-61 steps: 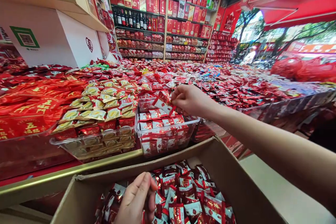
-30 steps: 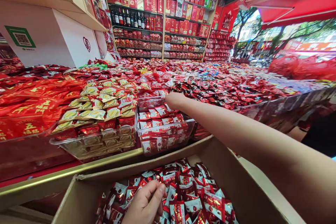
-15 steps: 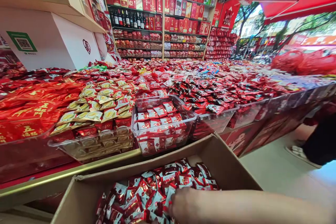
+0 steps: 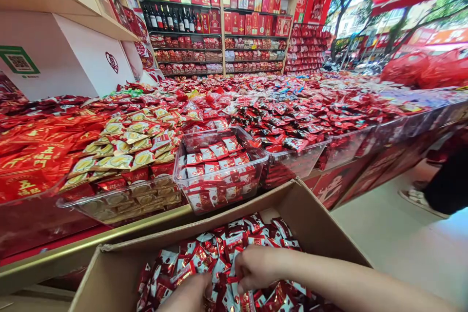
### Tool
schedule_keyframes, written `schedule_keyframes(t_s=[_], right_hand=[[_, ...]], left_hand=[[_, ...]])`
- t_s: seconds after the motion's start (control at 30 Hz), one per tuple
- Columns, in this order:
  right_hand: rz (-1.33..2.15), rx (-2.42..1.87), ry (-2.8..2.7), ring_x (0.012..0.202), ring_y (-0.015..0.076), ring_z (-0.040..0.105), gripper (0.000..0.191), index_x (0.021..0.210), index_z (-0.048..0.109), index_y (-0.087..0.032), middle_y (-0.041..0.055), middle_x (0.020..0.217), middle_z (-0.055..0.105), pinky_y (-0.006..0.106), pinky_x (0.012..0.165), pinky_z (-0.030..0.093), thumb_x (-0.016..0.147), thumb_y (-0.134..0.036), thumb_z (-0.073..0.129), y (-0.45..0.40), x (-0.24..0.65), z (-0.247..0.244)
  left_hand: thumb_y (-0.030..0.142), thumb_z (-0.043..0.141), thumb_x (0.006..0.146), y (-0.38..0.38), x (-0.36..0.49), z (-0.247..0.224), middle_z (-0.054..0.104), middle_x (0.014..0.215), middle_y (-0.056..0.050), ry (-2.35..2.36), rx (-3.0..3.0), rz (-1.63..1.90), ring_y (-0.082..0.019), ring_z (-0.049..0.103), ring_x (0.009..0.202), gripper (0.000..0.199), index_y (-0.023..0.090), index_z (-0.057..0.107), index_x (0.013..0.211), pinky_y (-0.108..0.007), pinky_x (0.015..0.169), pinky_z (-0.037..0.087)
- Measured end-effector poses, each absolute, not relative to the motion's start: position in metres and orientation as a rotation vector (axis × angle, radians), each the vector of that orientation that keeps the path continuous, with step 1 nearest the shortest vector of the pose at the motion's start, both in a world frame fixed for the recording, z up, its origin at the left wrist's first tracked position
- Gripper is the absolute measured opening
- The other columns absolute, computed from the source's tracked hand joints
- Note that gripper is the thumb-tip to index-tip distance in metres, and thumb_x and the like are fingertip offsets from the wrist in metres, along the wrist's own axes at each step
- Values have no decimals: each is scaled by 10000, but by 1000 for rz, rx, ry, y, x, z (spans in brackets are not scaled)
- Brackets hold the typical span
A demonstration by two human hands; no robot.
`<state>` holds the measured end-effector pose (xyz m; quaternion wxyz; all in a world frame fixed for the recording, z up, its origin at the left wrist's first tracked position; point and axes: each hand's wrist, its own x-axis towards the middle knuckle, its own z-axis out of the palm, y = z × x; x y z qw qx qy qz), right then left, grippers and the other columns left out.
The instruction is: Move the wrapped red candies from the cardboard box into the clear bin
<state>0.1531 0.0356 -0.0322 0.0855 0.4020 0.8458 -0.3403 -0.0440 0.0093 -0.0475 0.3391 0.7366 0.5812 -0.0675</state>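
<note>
Dropping glossy red-and-white packets (image 4: 201,259) could be caused by crowding: left hand (image 4: 190,293) and right hand (image 4: 259,267) are held near but apart, grips indiscernible.

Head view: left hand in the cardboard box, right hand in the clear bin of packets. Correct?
Not quite: the head view shows the right hand among the loose packets in the cardboard box, alongside the left hand.

Packets (image 4: 203,258) fill the box (image 4: 318,226); the tub (image 4: 193,144) stands behind.
</note>
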Motion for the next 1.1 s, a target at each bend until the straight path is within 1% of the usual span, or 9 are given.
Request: schedule_keyframes(t_s=[0.13, 0.2, 0.3, 0.4, 0.57, 0.63, 0.77, 0.87, 1.1], right_hand=[[-1321, 1257, 2466, 585, 109, 518, 377, 914, 604, -192, 15, 737, 610, 179, 459, 349, 651, -447, 516, 37, 157, -29], [-1313, 1217, 2406, 590, 101, 509, 371, 925, 604, -176, 18, 757, 612, 171, 465, 345, 641, -409, 550, 34, 157, -29], [-1228, 1146, 2332, 581, 94, 502, 333, 919, 612, -177, 12, 756, 616, 165, 459, 331, 630, -341, 582, 29, 155, -30], [-1134, 1094, 2338, 566, 93, 494, 297, 895, 624, -186, 7, 726, 613, 163, 449, 320, 632, -316, 583, 25, 153, -28], [-1178, 1131, 2309, 545, 84, 473, 297, 888, 619, -191, -5, 697, 589, 161, 447, 315, 622, -319, 593, 25, 153, -25], [-1231, 1157, 2329, 537, 80, 461, 286, 859, 617, -186, -12, 669, 569, 162, 452, 313, 615, -335, 599, 25, 154, -25], [-1564, 1337, 2400, 522, 71, 440, 340, 835, 567, -160, -13, 624, 515, 164, 468, 318, 728, -458, 445, 25, 151, -28], [-1814, 1525, 2514, 497, 61, 375, 457, 713, 501, -137, -24, 561, 418, 169, 467, 300, 802, -510, 254, 27, 142, -29], [-1747, 1894, 2812, 513, 68, 284, 412, 546, 345, -155, -32, 529, 316, 194, 480, 254, 815, -454, 261, 30, 125, -19]], left_hand=[[91, 407, 579, 17, -53, -30, 609, 689, 11, 1534, 1950, -215, -147, 556, 656, 300, 190, 535, 832, -197, 524, 359], [144, 516, 517, 13, -58, -27, 614, 686, 3, 1515, 1939, -338, -188, 558, 649, 283, 203, 564, 789, -231, 523, 365], [130, 640, 331, 1, -59, -31, 646, 745, -47, 1454, 1904, -511, -285, 566, 683, 447, 215, 607, 769, -321, 562, 386], [138, 646, 312, -12, -54, -40, 656, 782, -62, 1380, 1879, -540, -307, 571, 691, 526, 243, 617, 826, -355, 575, 390], [130, 582, 386, -21, -46, -49, 551, 463, 25, 1359, 1830, -363, -186, 509, 474, 117, 218, 572, 462, -277, 469, 353], [107, 573, 394, -16, -44, -47, 451, 369, 55, 1375, 1780, -237, -140, 438, 403, 115, 197, 505, 372, -254, 435, 325], [192, 565, 536, 4, -36, -31, 482, 487, 55, 1369, 1626, 183, -118, 452, 500, 28, 177, 548, 553, -224, 498, 350], [309, 501, 666, 15, -25, -17, 516, 602, 30, 1356, 1454, 503, -104, 469, 542, 157, 157, 519, 698, -212, 524, 373], [376, 578, 660, -1, -6, 2, 612, 721, -7, 1235, 1136, 809, -124, 548, 623, 301, 175, 483, 862, -224, 556, 430]])
